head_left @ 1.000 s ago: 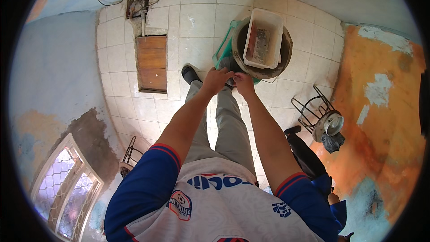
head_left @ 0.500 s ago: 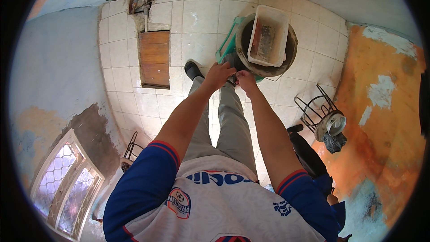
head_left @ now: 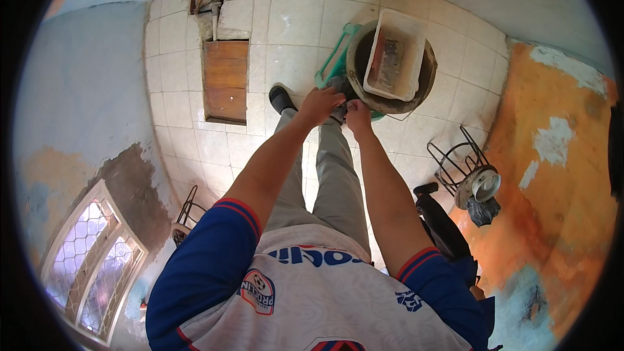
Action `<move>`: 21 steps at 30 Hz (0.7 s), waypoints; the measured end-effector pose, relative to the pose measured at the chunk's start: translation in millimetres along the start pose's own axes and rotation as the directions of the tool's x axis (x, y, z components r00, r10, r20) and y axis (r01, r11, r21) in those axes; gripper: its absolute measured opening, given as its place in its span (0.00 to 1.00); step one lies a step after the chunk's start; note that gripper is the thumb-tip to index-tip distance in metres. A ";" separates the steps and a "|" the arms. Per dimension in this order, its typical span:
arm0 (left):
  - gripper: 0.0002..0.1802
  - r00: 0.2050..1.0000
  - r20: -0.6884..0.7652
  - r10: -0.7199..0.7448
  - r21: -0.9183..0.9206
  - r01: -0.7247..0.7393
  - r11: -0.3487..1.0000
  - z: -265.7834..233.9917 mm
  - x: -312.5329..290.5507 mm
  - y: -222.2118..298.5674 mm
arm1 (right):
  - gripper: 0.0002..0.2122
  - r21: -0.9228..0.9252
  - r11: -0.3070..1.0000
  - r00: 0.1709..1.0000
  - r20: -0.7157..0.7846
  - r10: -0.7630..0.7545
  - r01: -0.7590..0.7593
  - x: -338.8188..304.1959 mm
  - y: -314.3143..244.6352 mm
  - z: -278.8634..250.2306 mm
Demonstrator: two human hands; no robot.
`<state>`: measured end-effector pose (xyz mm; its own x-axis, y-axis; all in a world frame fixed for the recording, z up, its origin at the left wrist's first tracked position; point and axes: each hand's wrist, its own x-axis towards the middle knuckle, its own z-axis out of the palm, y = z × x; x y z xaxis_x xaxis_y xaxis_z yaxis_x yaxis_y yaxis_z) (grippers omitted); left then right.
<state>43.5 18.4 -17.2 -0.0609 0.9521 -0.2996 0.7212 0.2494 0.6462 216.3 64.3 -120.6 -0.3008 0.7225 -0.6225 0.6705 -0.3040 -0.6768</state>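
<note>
Left hand [head_left: 320, 105] and right hand [head_left: 357, 119], fingertips slightly further apart than moments ago, any grip indiscernible, hover beside the round grey-brown bucket [head_left: 385, 104] toward the beige-tiled floor's [head_left: 296, 65] far edge, suggesting fine handling, bucket undisturbed.

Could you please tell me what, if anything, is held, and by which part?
It cannot be told: the left hand and right hand are near the bucket, but anything in them is too indistinct.
</note>
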 end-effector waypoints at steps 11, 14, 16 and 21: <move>0.11 0.898 -0.125 -0.422 -0.403 0.342 0.849 35.7 -4.6 2.1 | 0.09 0.099 0.989 0.988 0.117 0.100 -0.112 -19.7 -45.0 -19.2; 0.13 0.780 -0.142 -0.609 -0.533 0.458 0.712 40.5 -3.7 6.2 | 0.10 0.056 0.998 0.998 0.055 0.038 -0.041 -28.6 -49.4 -21.2; 0.14 0.732 0.037 -0.680 -0.535 0.589 0.605 39.0 -5.2 4.9 | 0.10 0.043 0.999 1.000 0.017 -0.004 0.003 -31.8 -50.7 -20.1; 0.17 0.743 0.006 -0.670 -0.556 0.559 0.615 42.5 -6.1 13.3 | 0.09 0.070 0.997 0.999 0.029 -0.035 0.033 -37.0 -54.1 -21.0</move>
<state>82.8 8.4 -36.6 -0.5237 0.5389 -0.6597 0.0263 0.7843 0.6198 205.4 67.1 -52.7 -0.3438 0.7145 -0.6094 0.6111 -0.3224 -0.7229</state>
